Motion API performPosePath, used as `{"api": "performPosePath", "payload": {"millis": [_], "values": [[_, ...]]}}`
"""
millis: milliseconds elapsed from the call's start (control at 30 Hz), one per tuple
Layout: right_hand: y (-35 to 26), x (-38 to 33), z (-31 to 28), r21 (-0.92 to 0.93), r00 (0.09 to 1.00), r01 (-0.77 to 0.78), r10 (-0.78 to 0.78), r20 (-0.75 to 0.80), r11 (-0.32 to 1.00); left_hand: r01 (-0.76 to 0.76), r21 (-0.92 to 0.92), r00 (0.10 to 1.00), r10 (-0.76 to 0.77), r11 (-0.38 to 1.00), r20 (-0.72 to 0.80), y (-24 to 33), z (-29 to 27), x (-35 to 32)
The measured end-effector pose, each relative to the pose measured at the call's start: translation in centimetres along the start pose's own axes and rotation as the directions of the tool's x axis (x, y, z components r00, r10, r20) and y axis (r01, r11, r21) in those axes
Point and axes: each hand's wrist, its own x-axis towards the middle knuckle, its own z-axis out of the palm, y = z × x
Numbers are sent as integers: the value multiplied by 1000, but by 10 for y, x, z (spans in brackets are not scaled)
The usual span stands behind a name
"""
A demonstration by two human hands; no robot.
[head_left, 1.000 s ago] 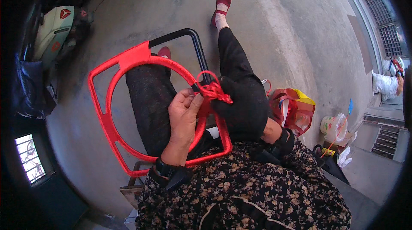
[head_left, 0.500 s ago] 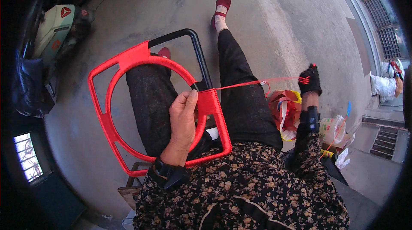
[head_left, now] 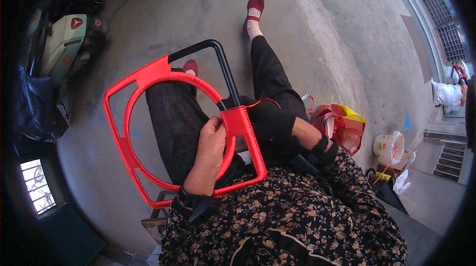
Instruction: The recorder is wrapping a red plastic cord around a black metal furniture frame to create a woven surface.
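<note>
A tubular frame (head_left: 124,139) with a round ring inside a squarish outline rests across my lap, tilted. Tight red cord covers most of it; its far right corner (head_left: 225,65) is bare black tube. My left hand (head_left: 212,141) is closed on the ring beside a broad red-wound band (head_left: 236,120), thumb on the near side. My right hand (head_left: 272,122), in a black fingerless-looking glove, is right beside that band, closed round the red cord (head_left: 263,100), which loops loosely over the glove. Its fingertips are hidden behind the frame and blend into my dark trousers.
A red and yellow bag (head_left: 351,132) stands at my right leg. Farther right are a white plastic tub (head_left: 387,148) and a cardboard box (head_left: 399,164). A light green scooter (head_left: 63,43) is parked at the left. A wooden stool edge (head_left: 152,226) shows below the frame.
My right hand has come in from far out on the right to the frame's right side. The cord, stretched taut before, now hangs slack in a loop. My left hand keeps its hold.
</note>
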Motion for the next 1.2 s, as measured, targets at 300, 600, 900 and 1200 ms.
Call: {"api": "performPosePath", "payload": {"millis": [300, 600, 900, 1200], "values": [[-39, 7, -23, -150, 760, 220, -266, -593, 964, -613, 739, 506, 857, 279, 96, 22, 18, -18], [-51, -13, -18, 262, 894, 70, 56, -444, 962, -623, 510, 680, 733, 593, -24, 18, 12, -14], [112, -121, -133, 659, 586, 637, 303, -751, 400, -271, 57, 962, 273, 961, -25, 15, 9, -6], [7, -54, -46, 232, 934, -61, 137, -329, 971, -242, -16, 970, 241, 970, -21, 15, 11, -3]]}}
